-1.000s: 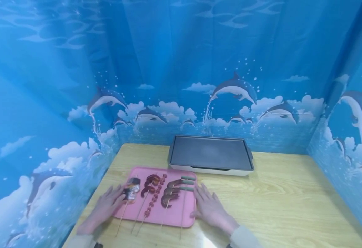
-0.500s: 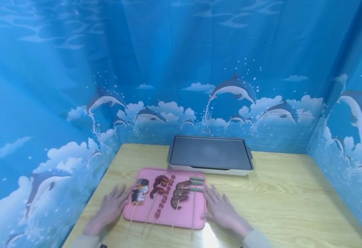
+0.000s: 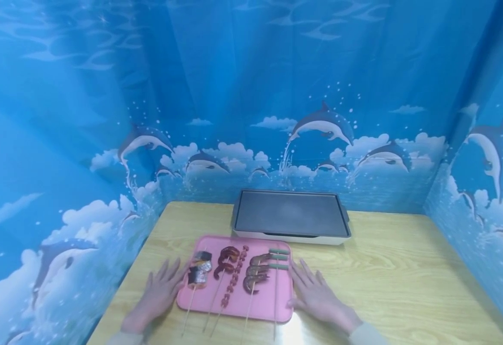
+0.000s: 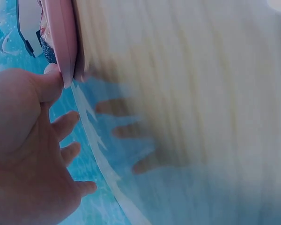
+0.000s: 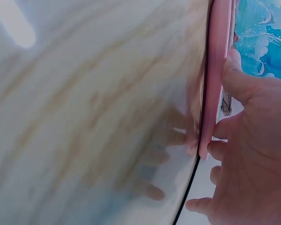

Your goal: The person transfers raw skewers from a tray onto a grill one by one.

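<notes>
A pink tray (image 3: 273,309) lies on the table between my two hands. On it lie several skewers: silvery-skinned fish pieces (image 3: 198,275), reddish-brown tentacles (image 3: 225,268), small red pieces (image 3: 235,273), shrimp (image 3: 256,278) and green sticks (image 3: 279,258). Their bare ends stick out over the front rim. My left hand (image 3: 158,292) is at the tray's left edge, fingers spread, and the left wrist view has its thumb (image 4: 51,77) against the rim. On the right side, my right hand (image 3: 318,294) touches the edge with extended fingers; its thumb (image 5: 233,68) presses the rim in the right wrist view.
Behind the tray stands a rectangular griddle (image 3: 292,213) with a dark flat top and pale base, near the table's back edge. Blue dolphin-print curtains (image 3: 251,96) surround the wood-grain table (image 3: 406,278) at the back and sides.
The tray with its skewers has slid to the right and slightly toward me, both hands moving along with it. The griddle has stayed in place.
</notes>
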Available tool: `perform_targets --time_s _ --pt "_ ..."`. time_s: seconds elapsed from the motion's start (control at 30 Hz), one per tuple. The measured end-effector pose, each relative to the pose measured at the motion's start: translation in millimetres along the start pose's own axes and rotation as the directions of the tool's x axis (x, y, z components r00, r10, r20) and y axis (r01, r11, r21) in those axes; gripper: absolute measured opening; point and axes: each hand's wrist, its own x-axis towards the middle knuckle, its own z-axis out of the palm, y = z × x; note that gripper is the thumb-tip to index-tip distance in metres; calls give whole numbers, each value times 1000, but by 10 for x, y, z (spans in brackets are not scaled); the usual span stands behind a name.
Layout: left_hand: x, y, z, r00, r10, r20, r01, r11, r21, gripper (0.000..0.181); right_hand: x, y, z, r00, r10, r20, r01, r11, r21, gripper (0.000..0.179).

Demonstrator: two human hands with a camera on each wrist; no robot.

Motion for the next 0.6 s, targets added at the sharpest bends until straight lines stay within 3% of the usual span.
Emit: perform_targets --time_s 0.27,0.6 --pt "45 60 102 1000 22 16 -23 1000 21 48 -121 126 -55 999 -16 -35 16 1000 -6 88" --pt "120 303 40 995 5 96 -5 1000 0 50 -220 243 -183 1000 18 -22 -18 1000 11 88"
